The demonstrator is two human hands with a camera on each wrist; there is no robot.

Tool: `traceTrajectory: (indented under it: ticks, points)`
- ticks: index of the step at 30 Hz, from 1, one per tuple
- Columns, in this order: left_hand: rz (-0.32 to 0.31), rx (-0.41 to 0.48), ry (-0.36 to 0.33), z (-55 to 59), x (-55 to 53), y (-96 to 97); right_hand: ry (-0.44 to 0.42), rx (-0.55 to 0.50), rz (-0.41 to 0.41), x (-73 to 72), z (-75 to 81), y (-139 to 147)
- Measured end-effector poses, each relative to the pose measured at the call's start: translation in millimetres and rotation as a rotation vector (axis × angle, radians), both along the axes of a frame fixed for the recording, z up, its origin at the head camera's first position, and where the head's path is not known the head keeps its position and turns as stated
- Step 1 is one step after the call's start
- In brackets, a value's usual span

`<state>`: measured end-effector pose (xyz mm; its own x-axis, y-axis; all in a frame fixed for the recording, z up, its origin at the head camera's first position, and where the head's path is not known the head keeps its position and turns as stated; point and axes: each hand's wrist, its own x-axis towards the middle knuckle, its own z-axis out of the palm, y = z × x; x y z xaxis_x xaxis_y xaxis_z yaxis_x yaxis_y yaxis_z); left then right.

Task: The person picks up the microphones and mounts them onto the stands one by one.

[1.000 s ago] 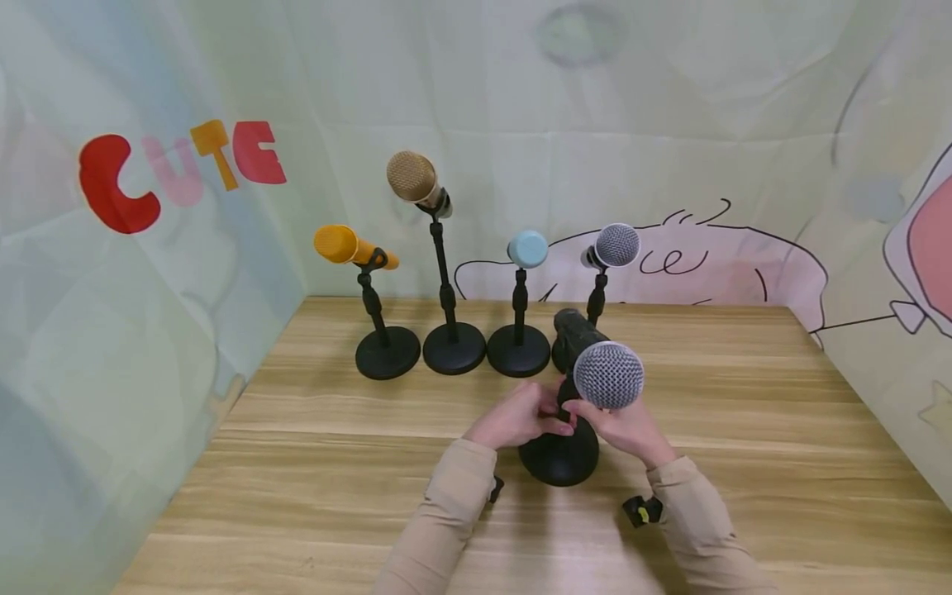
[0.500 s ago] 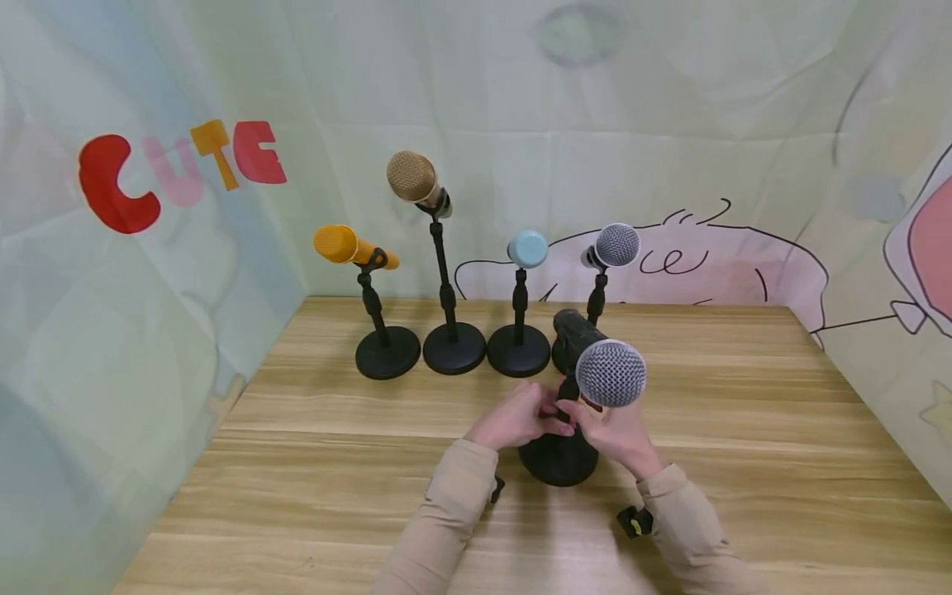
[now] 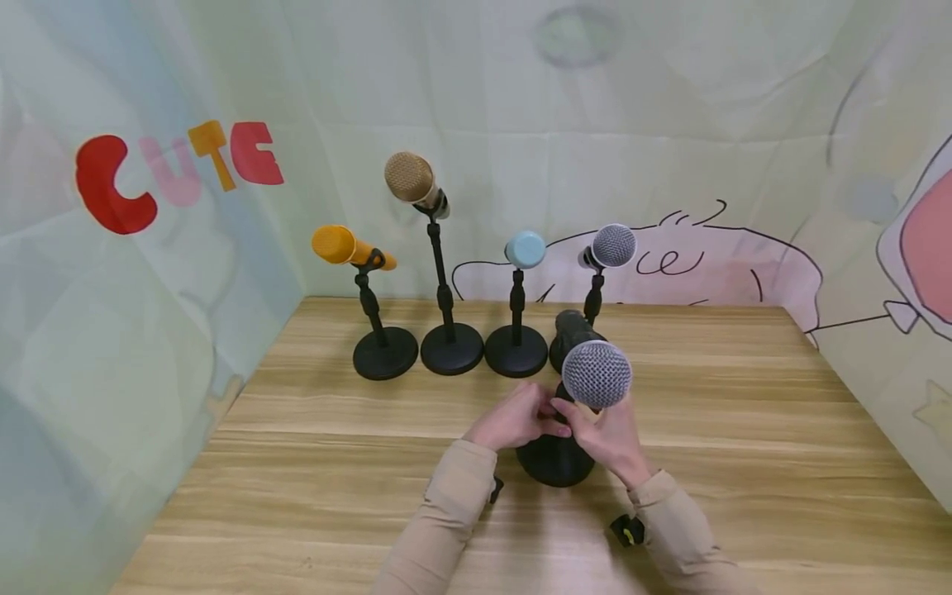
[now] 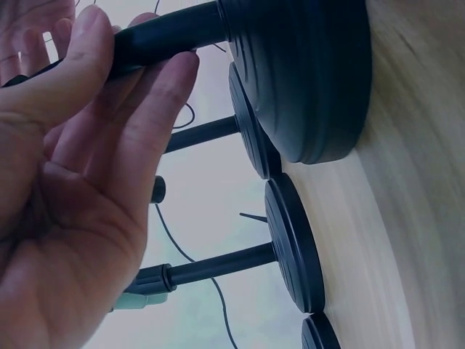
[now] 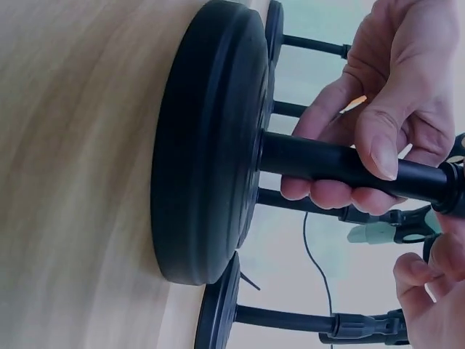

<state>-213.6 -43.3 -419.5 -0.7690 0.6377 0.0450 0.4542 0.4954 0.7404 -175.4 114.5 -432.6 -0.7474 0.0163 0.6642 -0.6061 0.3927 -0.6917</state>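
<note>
A microphone with a silver mesh head point(image 3: 597, 374) and black body sits on a short black desk stand point(image 3: 554, 463) in the middle of the table. My left hand point(image 3: 513, 419) grips the stand's pole point(image 5: 312, 157) above its round base, thumb on one side and fingers on the other. Higher up, near the pole's upper joint, my right hand point(image 3: 611, 435) holds the stand with curled thumb and fingers. The microphone head covers part of that grip in the head view. In the right wrist view, the right hand's fingers point(image 5: 434, 273) show only partly at the lower right.
Behind stand several microphones on round black bases: an orange one point(image 3: 349, 246), a tall gold one point(image 3: 411, 179), a light blue one point(image 3: 525, 249) and a silver one point(image 3: 613, 245). A small black device point(image 3: 628, 530) with a yellow mark is beside the right sleeve.
The silver microphone head has swung a little to the left. My right hand and forearm have turned and shifted left, while the left hand keeps its place on the pole.
</note>
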Motion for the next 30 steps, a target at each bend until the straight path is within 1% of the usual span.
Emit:
traceTrajectory:
  ticks: [2,6,13,17,20,22,25,27,30]
  points:
    - [0.002,-0.003,-0.006,0.6,0.4,0.3,-0.002,0.003,-0.02,2.0,1.2,-1.3]
    - [0.003,-0.014,-0.004,0.1,0.3,1.1,-0.018,0.003,-0.035,2.4,-2.6,0.4]
    - [0.003,-0.007,-0.01,-1.5,-0.4,-0.2,-0.04,0.035,0.034,1.4,-0.6,4.5]
    - [-0.008,-0.012,0.0,-1.7,-1.6,-1.7,-0.095,0.073,0.06,3.0,2.2,4.7]
    - [-0.032,0.016,-0.024,-1.9,-2.4,-3.4,-0.16,0.076,0.083,4.3,3.8,7.6]
    - [-0.049,0.049,-0.054,-1.8,-2.8,-4.7,-0.183,0.091,0.095,4.8,5.2,12.7]
    - [-0.053,0.083,-0.083,-0.8,-3.6,-7.7,-0.207,0.127,0.103,5.2,9.4,24.0]
    - [-0.04,0.084,-0.082,0.3,-3.9,-10.3,-0.223,0.174,0.078,6.1,13.7,32.6]
    - [-0.012,0.057,-0.081,0.7,-4.6,-13.3,-0.295,0.24,0.011,9.4,20.3,45.7]
